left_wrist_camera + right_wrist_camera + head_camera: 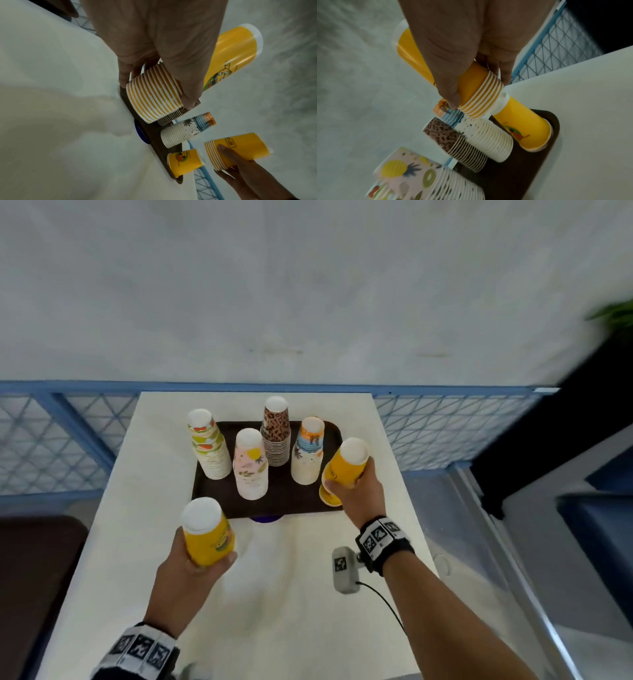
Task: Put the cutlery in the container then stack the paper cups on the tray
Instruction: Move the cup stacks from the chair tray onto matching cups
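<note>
Gripping ribbed, tapered yellow paper-cup stacks (pixel 209 539) (pixel 344 465): left hand (pixel 191 580) and right hand (pixel 359 494).
</note>
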